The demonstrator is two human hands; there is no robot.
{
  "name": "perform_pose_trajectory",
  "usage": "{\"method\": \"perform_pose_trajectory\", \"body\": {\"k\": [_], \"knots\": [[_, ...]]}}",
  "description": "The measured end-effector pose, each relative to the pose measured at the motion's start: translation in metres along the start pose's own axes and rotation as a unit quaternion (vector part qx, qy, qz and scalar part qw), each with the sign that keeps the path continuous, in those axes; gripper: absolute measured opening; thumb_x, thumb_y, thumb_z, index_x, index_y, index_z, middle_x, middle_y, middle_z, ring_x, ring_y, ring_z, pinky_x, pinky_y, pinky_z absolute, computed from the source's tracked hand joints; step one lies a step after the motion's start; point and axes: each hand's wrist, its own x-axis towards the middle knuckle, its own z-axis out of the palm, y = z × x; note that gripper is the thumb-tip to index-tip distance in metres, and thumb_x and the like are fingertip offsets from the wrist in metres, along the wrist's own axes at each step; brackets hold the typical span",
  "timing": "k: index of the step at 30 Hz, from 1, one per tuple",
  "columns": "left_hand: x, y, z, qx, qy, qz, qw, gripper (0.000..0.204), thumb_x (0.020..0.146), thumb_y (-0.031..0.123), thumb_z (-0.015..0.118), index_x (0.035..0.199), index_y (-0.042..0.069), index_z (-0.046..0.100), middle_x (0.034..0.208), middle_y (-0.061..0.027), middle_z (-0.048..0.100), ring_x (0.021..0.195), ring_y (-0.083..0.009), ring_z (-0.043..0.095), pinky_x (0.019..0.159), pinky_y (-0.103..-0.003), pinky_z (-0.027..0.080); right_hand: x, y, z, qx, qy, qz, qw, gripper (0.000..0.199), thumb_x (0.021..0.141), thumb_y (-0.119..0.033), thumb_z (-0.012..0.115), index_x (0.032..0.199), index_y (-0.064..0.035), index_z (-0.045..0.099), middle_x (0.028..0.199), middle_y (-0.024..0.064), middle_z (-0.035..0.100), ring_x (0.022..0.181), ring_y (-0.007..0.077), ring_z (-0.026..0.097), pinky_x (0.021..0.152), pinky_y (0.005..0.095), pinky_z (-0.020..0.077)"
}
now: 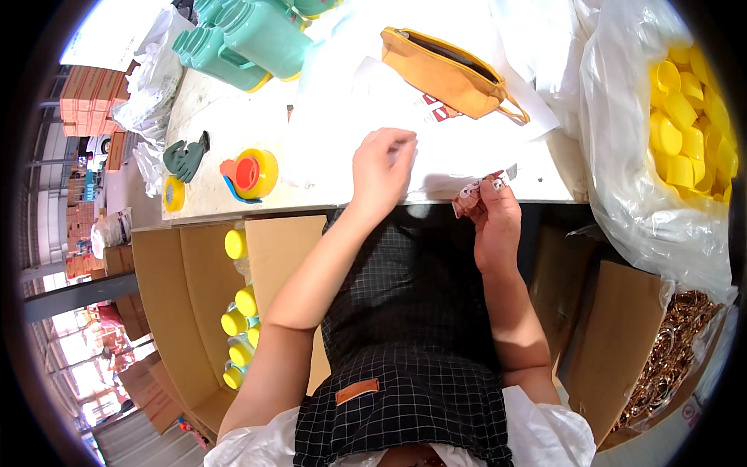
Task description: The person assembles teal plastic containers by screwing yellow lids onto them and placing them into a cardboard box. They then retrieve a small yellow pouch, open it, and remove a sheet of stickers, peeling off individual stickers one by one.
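Note:
My right hand (498, 226) pinches a small red-and-white patterned wrapper (471, 198) between thumb and fingers, just past the table's near edge. To its left, my left hand (381, 171) is raised over the white sheeting with its fingers curled in and slightly blurred. Whatever those fingers may hold is hidden. Beyond both hands an orange zip pouch (440, 70) lies with its zip open and a wrist strap at its right end. Beneath it is a white sheet (537, 128) with a red printed patch.
Teal jugs (261, 39) stand far left. Nearer are a dark green glove-like piece (187, 158) and a yellow ring (266, 173) with an orange part. A clear bag of yellow cups (678, 128) is at right. Below stand boxes of yellow-capped bottles (244, 300) and shiny copper-coloured pieces (671, 350).

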Motion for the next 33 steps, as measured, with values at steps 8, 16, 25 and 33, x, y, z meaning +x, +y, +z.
{"method": "perform_pose_trajectory", "body": {"k": [8,16,25,33], "knots": [[0.052,-0.004,0.023,0.212,-0.113,0.003,0.971,0.047,0.074,0.015,0.081,0.117,0.004,0.067,0.129,-0.0146,0.059,0.117,-0.0332,0.054,0.101,-0.041,0.046,0.014,0.003,-0.008,-0.018,-0.007,-0.009,1.000,0.026,0.105,-0.019,0.054,0.116,0.0038,0.059,0.099,0.0106,0.069,0.085,0.0181,0.071,0.077,0.0314,0.0570],[0.063,-0.024,0.013,0.202,-0.152,0.143,0.957,0.045,0.071,0.015,0.083,0.113,0.008,0.069,0.127,-0.0106,0.060,0.119,-0.0318,0.054,0.100,-0.041,0.046,0.024,0.014,0.005,-0.019,-0.015,0.005,1.000,0.028,0.105,-0.017,0.056,0.125,0.0028,0.058,0.096,0.0100,0.070,0.086,0.0170,0.070,0.079,0.0298,0.0564],[0.078,-0.028,0.016,0.177,-0.171,0.113,0.963,0.024,0.074,0.015,0.081,0.097,0.012,0.074,0.116,-0.0037,0.065,0.111,-0.0283,0.059,0.092,-0.039,0.050,0.037,0.019,0.006,-0.019,-0.035,0.010,0.999,0.029,0.105,-0.016,0.056,0.125,0.0027,0.060,0.095,0.0060,0.068,0.083,0.0121,0.066,0.082,0.0270,0.0547],[0.086,-0.027,0.014,0.207,-0.187,0.142,0.950,0.015,0.079,0.014,0.076,0.093,0.011,0.074,0.110,-0.0012,0.067,0.103,-0.0256,0.064,0.085,-0.038,0.053,0.037,0.023,0.000,-0.035,-0.044,-0.005,0.998,0.027,0.105,-0.017,0.056,0.123,0.0028,0.061,0.092,0.0054,0.067,0.082,0.0116,0.066,0.075,0.0280,0.0556]]}}
